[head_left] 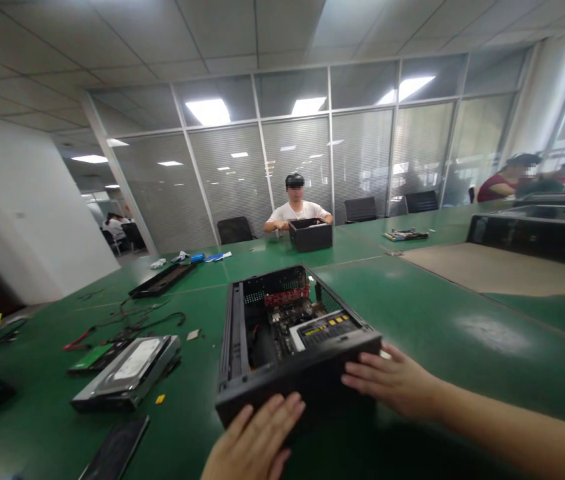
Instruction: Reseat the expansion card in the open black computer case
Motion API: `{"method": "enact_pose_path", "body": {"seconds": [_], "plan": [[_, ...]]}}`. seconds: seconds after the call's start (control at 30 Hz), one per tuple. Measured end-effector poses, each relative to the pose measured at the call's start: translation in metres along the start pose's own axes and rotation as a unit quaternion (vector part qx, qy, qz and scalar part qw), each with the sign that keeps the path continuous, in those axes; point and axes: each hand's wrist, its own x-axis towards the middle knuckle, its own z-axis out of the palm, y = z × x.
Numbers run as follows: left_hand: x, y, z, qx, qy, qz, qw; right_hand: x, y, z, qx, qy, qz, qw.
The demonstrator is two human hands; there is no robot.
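Observation:
In front of me on the green table is a black computer case (pixel 302 373) with its top uncovered. Inside it show a circuit board, a red card (pixel 287 296) at the far end and a labelled power supply (pixel 325 328). My left hand (pixel 257 437) lies with outstretched fingers against the near panel, towards its left. Against the same panel's right end rests my right hand (pixel 395 380), its fingers also straight; its thumb is partly hidden by the case corner. Neither hand is wrapped around anything.
Left of the case lie a hard drive (pixel 130 373), a green circuit board (pixel 95 358), loose cables (pixel 150 320), a black phone-like slab (pixel 115 450) and a long black panel (pixel 162 280). Across the table a person (pixel 298 210) handles another black case (pixel 311 237). More cases (pixel 532 233) stand at right.

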Motion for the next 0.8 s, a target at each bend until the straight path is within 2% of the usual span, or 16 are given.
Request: {"method": "enact_pose_path", "body": {"seconds": [0.07,0.13,0.2,0.27,0.33,0.4,0.5,0.57,0.63,0.7,0.8], "plan": [[0.011,-0.053,0.029,-0.08,-0.079,-0.069,0.991,0.064,0.01,0.023,0.064,-0.058,0.055,0.995],[0.033,-0.104,0.066,-0.131,-0.172,-0.197,0.956,0.134,0.02,0.044,0.104,-0.136,0.126,0.977],[0.06,-0.143,0.107,-0.109,-0.193,-0.278,0.935,0.196,0.028,0.058,0.119,-0.254,0.214,0.936],[0.081,-0.166,0.145,-0.091,-0.217,-0.348,0.907,0.235,0.035,0.063,0.127,-0.272,0.255,0.919],[0.09,-0.171,0.176,-0.086,-0.236,-0.389,0.887,0.247,0.044,0.06,0.131,-0.216,0.275,0.928],[0.086,-0.164,0.196,-0.086,-0.241,-0.416,0.873,0.234,0.059,0.051,0.115,-0.156,0.295,0.936],[0.066,-0.149,0.211,-0.088,-0.23,-0.44,0.864,0.185,0.095,0.036,0.048,-0.128,0.336,0.932],[0.053,-0.143,0.213,-0.088,-0.21,-0.444,0.867,0.146,0.122,0.03,0.003,-0.148,0.394,0.907],[0.047,-0.14,0.214,-0.088,-0.186,-0.444,0.872,0.11,0.143,0.028,-0.009,-0.2,0.461,0.865],[0.045,-0.138,0.214,-0.089,-0.167,-0.445,0.875,0.081,0.154,0.031,-0.003,-0.23,0.483,0.845],[0.048,-0.134,0.213,-0.096,-0.148,-0.448,0.876,0.057,0.154,0.037,-0.021,-0.191,0.445,0.875]]}}
